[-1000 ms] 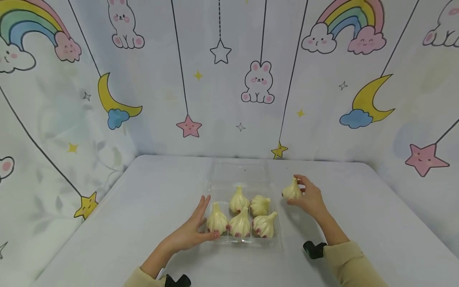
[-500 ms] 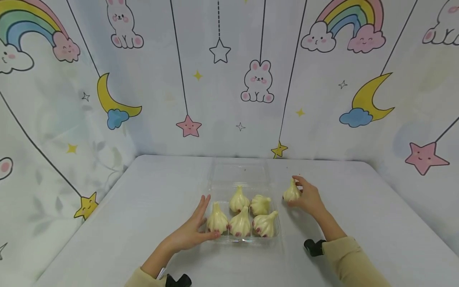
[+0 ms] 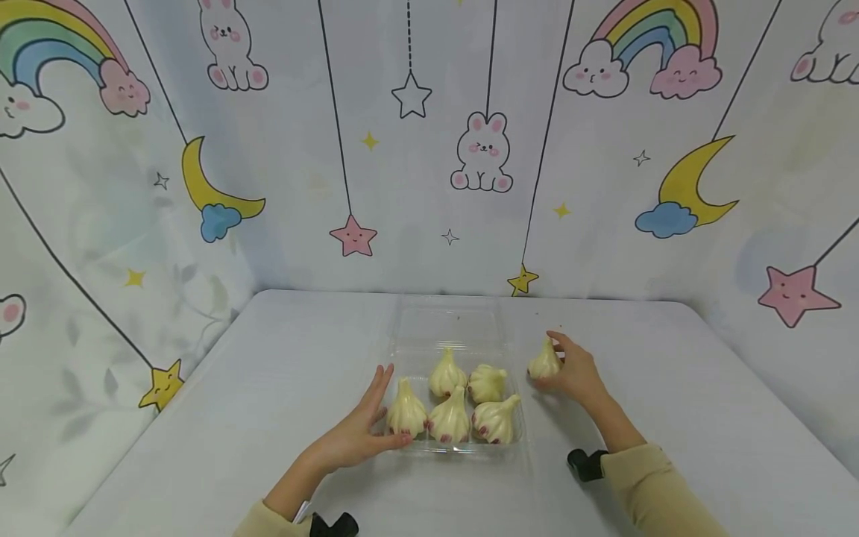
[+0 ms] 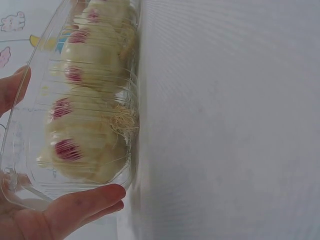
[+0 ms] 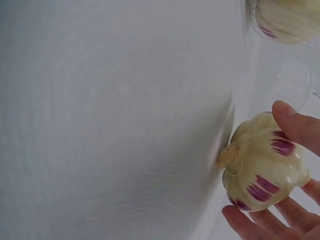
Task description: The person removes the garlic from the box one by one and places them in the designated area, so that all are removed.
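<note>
A clear plastic container (image 3: 463, 450) with its lid folded back holds several pale garlic bulbs (image 3: 449, 419) with purple streaks. My left hand (image 3: 352, 440) rests against its left front corner, fingers straight and spread, thumb along the front wall. Through that wall the left wrist view shows bulbs with purple marks and a tuft of dry roots. Right of the container, my right hand (image 3: 579, 374) holds another garlic bulb (image 3: 541, 365) between thumb and fingers, neck up. In the right wrist view its root tuft (image 5: 230, 156) is right at the tabletop.
A white-covered table (image 3: 268, 358) carries everything. The container's clear lid (image 3: 446, 324) lies behind the bulbs. A curtain (image 3: 416, 186) printed with rabbits, stars and moons stands behind the table. Black wrist-worn devices (image 3: 587, 465) sit near both cuffs.
My right hand has sunk slightly with the garlic bulb, nearer the table. The left hand and the container have stayed in place.
</note>
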The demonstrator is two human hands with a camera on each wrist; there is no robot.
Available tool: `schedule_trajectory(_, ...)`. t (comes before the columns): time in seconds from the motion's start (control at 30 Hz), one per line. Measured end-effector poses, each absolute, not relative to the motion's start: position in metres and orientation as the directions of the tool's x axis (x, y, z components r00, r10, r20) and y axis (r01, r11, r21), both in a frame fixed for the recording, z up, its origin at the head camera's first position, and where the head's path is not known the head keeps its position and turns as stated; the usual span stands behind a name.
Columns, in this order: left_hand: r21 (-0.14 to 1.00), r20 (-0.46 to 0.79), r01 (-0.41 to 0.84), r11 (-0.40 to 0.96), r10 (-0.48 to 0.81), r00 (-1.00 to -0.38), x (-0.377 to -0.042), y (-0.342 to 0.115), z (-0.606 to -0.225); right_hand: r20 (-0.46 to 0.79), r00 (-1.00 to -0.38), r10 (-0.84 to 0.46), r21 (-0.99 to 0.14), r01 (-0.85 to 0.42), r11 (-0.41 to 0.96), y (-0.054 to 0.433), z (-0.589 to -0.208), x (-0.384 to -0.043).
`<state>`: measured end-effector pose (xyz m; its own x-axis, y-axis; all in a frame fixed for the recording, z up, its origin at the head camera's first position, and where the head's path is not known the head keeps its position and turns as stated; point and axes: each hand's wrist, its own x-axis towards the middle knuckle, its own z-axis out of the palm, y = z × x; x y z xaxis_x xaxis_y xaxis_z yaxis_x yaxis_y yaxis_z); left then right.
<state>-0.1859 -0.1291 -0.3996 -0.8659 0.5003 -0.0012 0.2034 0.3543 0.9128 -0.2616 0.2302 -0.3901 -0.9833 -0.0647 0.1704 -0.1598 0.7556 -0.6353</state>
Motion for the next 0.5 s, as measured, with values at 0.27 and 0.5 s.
schedule_trajectory(0.27,0.912,0.006,0.21,0.352,0.501,-0.865,-0.1856,-0.1271,-0.3963,0.151,-0.987,-0.059,-0.639,-0.143,0.756,0.23,-0.3876,-0.2589)
schedule_trajectory(0.5,0.915,-0.003,0.195,0.352,0.492,-0.87,-0.185,-0.1277,-0.3967,0.12,-0.991,-0.059,-0.617,-0.121,0.777,0.2295,-0.3834,-0.2576)
